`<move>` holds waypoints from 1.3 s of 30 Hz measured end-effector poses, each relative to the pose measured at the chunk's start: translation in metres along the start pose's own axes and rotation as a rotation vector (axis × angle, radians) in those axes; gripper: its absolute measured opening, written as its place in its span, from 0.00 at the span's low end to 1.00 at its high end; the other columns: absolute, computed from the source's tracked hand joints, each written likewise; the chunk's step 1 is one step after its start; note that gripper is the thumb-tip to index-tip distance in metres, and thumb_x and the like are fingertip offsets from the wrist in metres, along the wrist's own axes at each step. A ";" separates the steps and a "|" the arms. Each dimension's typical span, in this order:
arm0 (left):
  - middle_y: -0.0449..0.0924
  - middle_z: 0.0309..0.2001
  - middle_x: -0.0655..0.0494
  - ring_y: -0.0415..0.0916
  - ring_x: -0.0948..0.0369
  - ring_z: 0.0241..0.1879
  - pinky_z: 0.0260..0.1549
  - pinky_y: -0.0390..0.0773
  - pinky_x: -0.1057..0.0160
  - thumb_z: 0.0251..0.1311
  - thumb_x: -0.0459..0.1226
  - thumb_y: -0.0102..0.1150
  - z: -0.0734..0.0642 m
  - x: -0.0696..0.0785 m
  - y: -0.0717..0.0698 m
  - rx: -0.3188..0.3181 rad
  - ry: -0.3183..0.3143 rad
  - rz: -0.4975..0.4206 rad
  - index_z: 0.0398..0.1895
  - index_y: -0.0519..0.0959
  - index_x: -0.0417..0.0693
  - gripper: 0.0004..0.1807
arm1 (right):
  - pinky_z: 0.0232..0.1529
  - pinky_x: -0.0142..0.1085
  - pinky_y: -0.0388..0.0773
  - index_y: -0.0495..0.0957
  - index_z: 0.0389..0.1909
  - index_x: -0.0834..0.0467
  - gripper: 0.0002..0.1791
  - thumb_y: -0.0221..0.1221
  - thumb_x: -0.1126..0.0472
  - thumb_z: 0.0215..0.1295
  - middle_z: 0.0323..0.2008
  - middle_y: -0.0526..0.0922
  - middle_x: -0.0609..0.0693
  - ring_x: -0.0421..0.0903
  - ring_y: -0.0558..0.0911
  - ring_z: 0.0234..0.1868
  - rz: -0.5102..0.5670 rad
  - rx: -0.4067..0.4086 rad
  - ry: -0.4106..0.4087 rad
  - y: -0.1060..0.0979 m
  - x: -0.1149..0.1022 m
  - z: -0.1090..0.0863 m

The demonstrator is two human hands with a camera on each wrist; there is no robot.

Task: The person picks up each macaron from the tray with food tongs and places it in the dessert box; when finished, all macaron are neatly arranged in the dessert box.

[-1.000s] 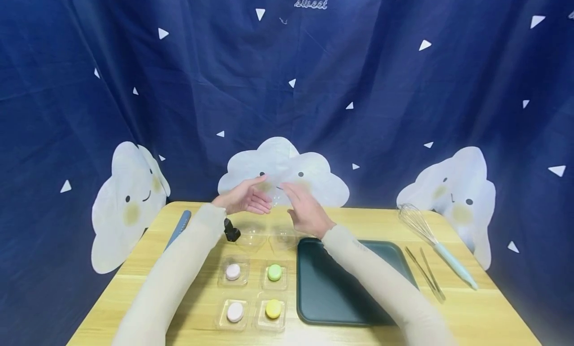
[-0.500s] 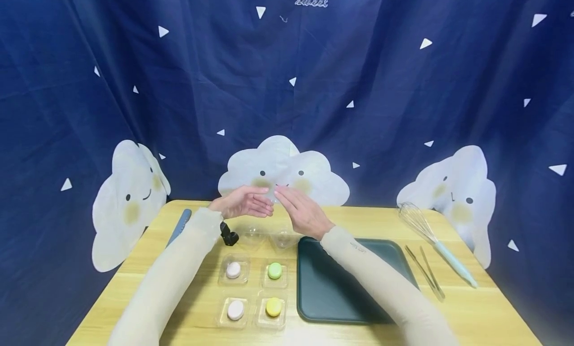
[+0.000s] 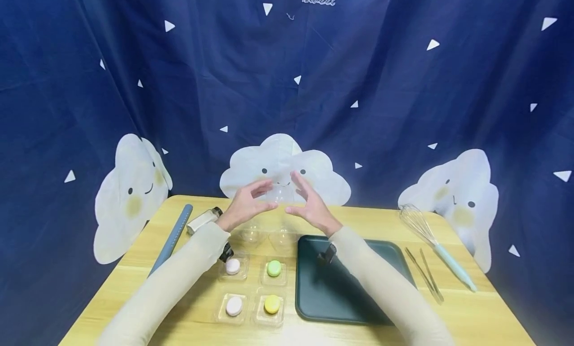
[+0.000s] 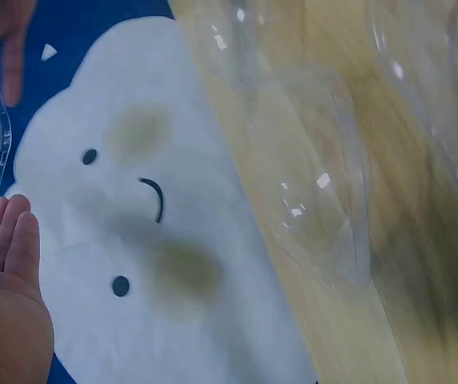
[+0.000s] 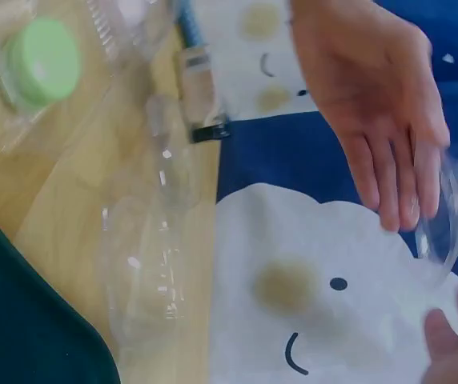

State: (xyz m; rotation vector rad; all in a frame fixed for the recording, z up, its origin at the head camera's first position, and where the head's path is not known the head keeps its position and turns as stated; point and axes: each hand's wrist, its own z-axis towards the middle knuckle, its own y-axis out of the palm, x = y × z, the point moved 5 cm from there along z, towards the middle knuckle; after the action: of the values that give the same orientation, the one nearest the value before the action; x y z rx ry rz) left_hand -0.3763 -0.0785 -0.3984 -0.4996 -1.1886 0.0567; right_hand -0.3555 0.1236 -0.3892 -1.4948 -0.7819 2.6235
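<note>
My left hand point(image 3: 244, 206) pinches a small clear domed plastic lid point(image 3: 281, 192) at its edge, raised over the back of the table. Fingertips of that hand overlap the rim of the lid in the right wrist view, where the dome point(image 5: 453, 210) stands on edge. Facing it from the other side, my right hand point(image 3: 315, 212) has its fingers spread and its thumb well apart from them, close to the lid. Below the hands, two clear domed pieces point(image 3: 283, 237) lie on the table. Nearer me sit macarons, green point(image 3: 274, 268), yellow point(image 3: 271, 304) and two pale pink point(image 3: 233, 306), in clear square trays.
A dark green tray point(image 3: 323, 306) lies under my right forearm. To its right are metal tongs point(image 3: 426, 276) and a whisk point(image 3: 441, 251) with a light blue handle. On the left lie a black-capped jar point(image 3: 204, 221) and a long blue-grey strip point(image 3: 172, 239). A cloud-patterned curtain point(image 3: 287, 86) hangs behind.
The hands have spread their thumbs apart from their fingers and turned about the lid. My left forearm has shifted, uncovering the jar and more of the blue-grey strip. The macarons stay put.
</note>
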 end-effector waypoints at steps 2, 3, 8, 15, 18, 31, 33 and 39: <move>0.78 0.67 0.50 0.73 0.47 0.69 0.70 0.73 0.49 0.52 0.48 0.77 -0.005 0.008 0.000 -0.005 0.015 -0.007 0.71 0.71 0.56 0.41 | 0.80 0.52 0.58 0.48 0.81 0.56 0.52 0.69 0.66 0.62 0.81 0.54 0.54 0.52 0.56 0.82 0.083 -0.046 0.016 0.000 -0.001 -0.001; 0.78 0.67 0.50 0.73 0.48 0.69 0.71 0.72 0.49 0.53 0.48 0.77 -0.008 0.012 0.000 -0.006 0.025 -0.003 0.71 0.71 0.56 0.41 | 0.80 0.53 0.58 0.49 0.81 0.57 0.50 0.68 0.67 0.62 0.81 0.55 0.56 0.53 0.57 0.81 0.102 -0.062 0.013 0.000 -0.002 -0.002; 0.75 0.69 0.50 0.71 0.50 0.71 0.72 0.71 0.50 0.55 0.50 0.75 -0.021 0.021 0.003 -0.022 0.036 0.046 0.73 0.68 0.56 0.42 | 0.77 0.56 0.63 0.54 0.79 0.61 0.45 0.65 0.70 0.64 0.78 0.62 0.59 0.57 0.63 0.78 0.139 -0.074 0.010 0.004 -0.003 -0.007; 0.72 0.72 0.48 0.70 0.47 0.71 0.73 0.69 0.49 0.56 0.46 0.74 -0.032 0.020 0.013 -0.062 0.054 0.148 0.76 0.65 0.50 0.45 | 0.74 0.55 0.69 0.59 0.77 0.60 0.43 0.68 0.67 0.62 0.74 0.69 0.59 0.58 0.69 0.74 0.086 -0.032 0.044 0.012 0.002 -0.023; 0.74 0.69 0.46 0.73 0.46 0.68 0.71 0.72 0.48 0.55 0.45 0.75 -0.042 0.022 0.019 -0.081 0.099 0.222 0.74 0.67 0.46 0.44 | 0.72 0.54 0.71 0.59 0.77 0.61 0.44 0.68 0.66 0.62 0.74 0.68 0.60 0.58 0.69 0.74 0.069 -0.035 0.060 0.019 0.005 -0.039; 0.76 0.67 0.50 0.74 0.48 0.67 0.68 0.74 0.45 0.54 0.45 0.75 -0.087 0.011 0.045 -0.233 0.065 0.330 0.71 0.70 0.45 0.41 | 0.68 0.54 0.75 0.65 0.73 0.60 0.43 0.73 0.64 0.57 0.69 0.75 0.58 0.57 0.76 0.68 -0.106 -0.120 0.091 0.040 0.010 -0.094; 0.76 0.67 0.51 0.73 0.48 0.68 0.69 0.73 0.42 0.54 0.47 0.75 -0.092 0.007 0.048 -0.278 0.038 0.417 0.71 0.71 0.46 0.42 | 0.67 0.52 0.76 0.68 0.72 0.57 0.42 0.74 0.61 0.56 0.68 0.77 0.54 0.54 0.78 0.66 -0.191 -0.161 0.119 0.044 0.010 -0.099; 0.74 0.70 0.47 0.67 0.44 0.72 0.71 0.67 0.37 0.51 0.51 0.75 -0.106 -0.002 0.054 -0.405 -0.001 0.584 0.71 0.71 0.48 0.44 | 0.67 0.49 0.77 0.69 0.70 0.56 0.42 0.74 0.53 0.56 0.67 0.76 0.49 0.50 0.77 0.67 -0.368 -0.273 0.118 0.059 0.010 -0.111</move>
State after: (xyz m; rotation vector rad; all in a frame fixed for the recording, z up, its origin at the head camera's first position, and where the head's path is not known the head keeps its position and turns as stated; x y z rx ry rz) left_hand -0.2702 -0.0669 -0.4511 -1.1938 -1.0233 0.3200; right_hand -0.2574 0.1204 -0.4686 -1.3808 -1.3026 2.2099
